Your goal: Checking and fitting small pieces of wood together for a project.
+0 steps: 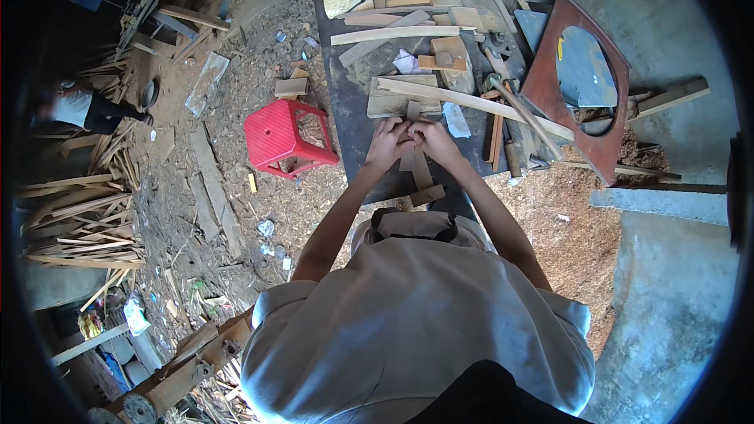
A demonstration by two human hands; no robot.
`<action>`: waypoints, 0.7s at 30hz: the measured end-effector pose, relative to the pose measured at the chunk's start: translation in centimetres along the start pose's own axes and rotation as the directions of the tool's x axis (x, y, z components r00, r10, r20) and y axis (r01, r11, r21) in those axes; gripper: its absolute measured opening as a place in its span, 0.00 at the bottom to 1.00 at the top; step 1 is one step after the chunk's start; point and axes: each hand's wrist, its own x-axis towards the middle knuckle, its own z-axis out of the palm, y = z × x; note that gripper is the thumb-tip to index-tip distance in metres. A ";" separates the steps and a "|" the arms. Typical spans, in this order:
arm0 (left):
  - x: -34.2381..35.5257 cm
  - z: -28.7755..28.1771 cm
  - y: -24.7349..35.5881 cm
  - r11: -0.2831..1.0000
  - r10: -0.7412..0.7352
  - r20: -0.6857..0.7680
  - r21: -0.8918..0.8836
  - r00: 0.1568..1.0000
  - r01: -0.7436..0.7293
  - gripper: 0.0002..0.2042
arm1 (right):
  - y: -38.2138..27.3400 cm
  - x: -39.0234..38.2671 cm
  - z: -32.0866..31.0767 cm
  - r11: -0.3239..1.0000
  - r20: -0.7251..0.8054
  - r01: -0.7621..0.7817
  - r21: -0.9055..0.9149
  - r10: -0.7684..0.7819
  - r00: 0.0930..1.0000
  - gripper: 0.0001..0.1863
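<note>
Some thin wood strips lie at the near end of the dark worktop, right under the person's fingers. The left hand and the right hand almost meet there, fingers bent and close together. I cannot tell if they grip a strip or just press on it, because the fingers hide that spot. If one hand pushes harder than the other, the strips could slide out of line.

A small wood block sits close to the person's tummy, so a bump from the body could knock it off. Just past the hands is a flat board. A long pale strip runs from there to the right; a knuckle could hit it and make it roll or swing. A wooden-handled tool lies near the right arm, which could brush it. Farther left stands a red stool.
</note>
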 end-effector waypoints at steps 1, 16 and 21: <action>0.0 -0.3 0.4 1.000 0.003 -0.004 0.000 1.000 -0.003 0.25 | -1.0 0.1 -0.4 0.999 -0.027 0.035 0.014 -0.034 0.999 0.06; -0.4 -11.3 11.8 -0.066 -0.430 0.365 -0.925 0.825 0.375 0.23 | -11.2 -7.8 -11.5 0.971 -0.512 -0.054 0.231 0.168 0.843 0.06; -1.1 -12.2 12.5 -0.432 -0.245 0.531 -0.809 0.811 0.398 0.32 | -10.8 -10.4 -10.6 0.908 -0.406 -0.197 0.371 0.349 0.845 0.06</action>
